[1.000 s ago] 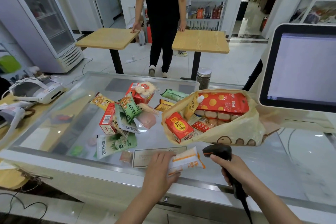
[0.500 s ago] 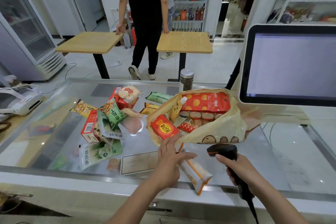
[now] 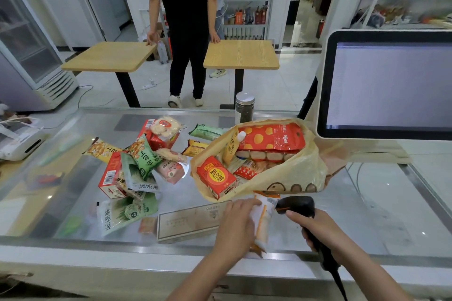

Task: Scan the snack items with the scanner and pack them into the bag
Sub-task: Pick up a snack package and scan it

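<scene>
Over the glass tabletop (image 3: 367,217), the left hand (image 3: 236,223) gripped a white-and-orange snack packet (image 3: 263,221), barcode right at the black scanner (image 3: 297,205) clasped in the right hand (image 3: 318,230): scanning, apparently, after which the packet would need lifting into the open bag (image 3: 293,178) just behind.

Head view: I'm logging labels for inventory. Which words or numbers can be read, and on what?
Nothing reads for certain.
green packet: large Chinese characters, upside down, blurred.
red carton in the bag: characters blurred.
white packet in the left hand: barcode digits too small.
monitor: lines too small.
</scene>
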`<state>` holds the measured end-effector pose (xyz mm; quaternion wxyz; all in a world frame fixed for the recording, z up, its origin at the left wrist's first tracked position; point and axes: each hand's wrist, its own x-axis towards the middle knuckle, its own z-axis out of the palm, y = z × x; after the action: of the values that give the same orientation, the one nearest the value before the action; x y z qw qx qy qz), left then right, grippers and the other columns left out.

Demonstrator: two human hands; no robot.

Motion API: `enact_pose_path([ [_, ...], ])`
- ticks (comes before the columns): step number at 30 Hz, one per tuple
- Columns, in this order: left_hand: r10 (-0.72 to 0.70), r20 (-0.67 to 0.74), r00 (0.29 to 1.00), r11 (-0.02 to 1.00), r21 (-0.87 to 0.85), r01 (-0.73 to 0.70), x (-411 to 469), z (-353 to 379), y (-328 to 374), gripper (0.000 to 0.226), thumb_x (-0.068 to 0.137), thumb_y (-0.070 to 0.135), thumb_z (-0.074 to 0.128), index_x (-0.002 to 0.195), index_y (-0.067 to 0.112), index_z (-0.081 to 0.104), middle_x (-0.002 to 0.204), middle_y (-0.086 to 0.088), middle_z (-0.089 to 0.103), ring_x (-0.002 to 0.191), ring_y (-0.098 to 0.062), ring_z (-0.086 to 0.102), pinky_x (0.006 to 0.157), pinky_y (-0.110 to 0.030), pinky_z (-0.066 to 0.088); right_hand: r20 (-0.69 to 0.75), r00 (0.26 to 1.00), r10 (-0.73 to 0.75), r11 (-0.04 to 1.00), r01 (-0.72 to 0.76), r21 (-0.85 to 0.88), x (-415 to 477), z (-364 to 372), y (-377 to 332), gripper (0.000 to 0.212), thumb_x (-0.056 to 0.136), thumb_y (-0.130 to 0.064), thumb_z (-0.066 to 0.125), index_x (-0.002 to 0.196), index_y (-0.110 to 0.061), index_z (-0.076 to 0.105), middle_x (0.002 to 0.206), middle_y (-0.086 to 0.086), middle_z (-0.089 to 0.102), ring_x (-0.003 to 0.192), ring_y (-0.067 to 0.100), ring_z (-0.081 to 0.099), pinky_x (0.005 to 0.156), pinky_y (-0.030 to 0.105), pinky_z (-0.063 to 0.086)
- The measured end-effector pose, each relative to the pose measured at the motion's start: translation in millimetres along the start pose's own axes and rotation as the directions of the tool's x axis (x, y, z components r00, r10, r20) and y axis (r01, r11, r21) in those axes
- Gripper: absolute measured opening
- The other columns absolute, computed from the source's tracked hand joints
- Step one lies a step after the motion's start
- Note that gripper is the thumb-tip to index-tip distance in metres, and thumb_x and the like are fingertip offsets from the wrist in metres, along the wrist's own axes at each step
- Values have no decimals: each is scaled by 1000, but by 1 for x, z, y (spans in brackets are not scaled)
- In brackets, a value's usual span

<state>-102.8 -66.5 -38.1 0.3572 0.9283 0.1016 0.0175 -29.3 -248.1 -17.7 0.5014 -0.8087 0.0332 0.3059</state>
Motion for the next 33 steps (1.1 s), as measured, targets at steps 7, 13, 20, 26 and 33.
enact_pose_path([
  [7, -56, 26, 998, 982, 182, 51, 0, 7, 8, 56, 87, 41, 56, 135, 28, 29, 133, 5, 47, 119, -15, 44, 96, -29, 38, -3, 1000, 16, 999, -16, -38, -8, -10, -5, 29, 85, -36, 69, 90, -10, 57, 48, 5, 51, 40, 16, 46, 42, 24, 37],
  [13, 48, 28, 998, 868, 493, -56, 0, -9, -20, 50, 89, 22, 44, 138, 21, 32, 139, 1, 43, 128, -20, 38, 110, -32, 24, 102, 995, 7, 993, 5, -114, -25, -27, -26, 46, 84, -46, 64, 95, -2, 62, 49, 4, 49, 40, 15, 43, 43, 24, 37],
  [20, 236, 196, 952, 761, 572, -306, 18, -23, -47, 60, 85, 61, 48, 128, 20, 37, 130, 1, 44, 118, -19, 40, 99, -33, 33, 291, 952, -99, 896, 212, -390, -46, -26, -60, 75, 73, -74, 37, 82, -2, 56, 48, 1, 46, 38, 13, 37, 44, 18, 33],
  [26, 320, 271, 908, 697, 581, -419, 33, -29, -55, 61, 83, 62, 52, 122, 14, 43, 126, -4, 50, 116, -22, 46, 95, -33, 36, 340, 931, -134, 816, 298, -495, -52, -11, -92, 74, 69, -79, 42, 79, -7, 51, 46, -2, 46, 39, 14, 38, 43, 24, 32],
  [33, 370, 291, 882, 641, 608, -469, 34, -28, -60, 61, 87, 59, 50, 123, 11, 43, 125, -9, 51, 114, -26, 47, 96, -37, 38, 327, 942, -81, 789, 261, -557, -50, -1, -114, 79, 61, -83, 39, 76, -8, 59, 46, 1, 47, 35, 15, 37, 41, 24, 32],
])
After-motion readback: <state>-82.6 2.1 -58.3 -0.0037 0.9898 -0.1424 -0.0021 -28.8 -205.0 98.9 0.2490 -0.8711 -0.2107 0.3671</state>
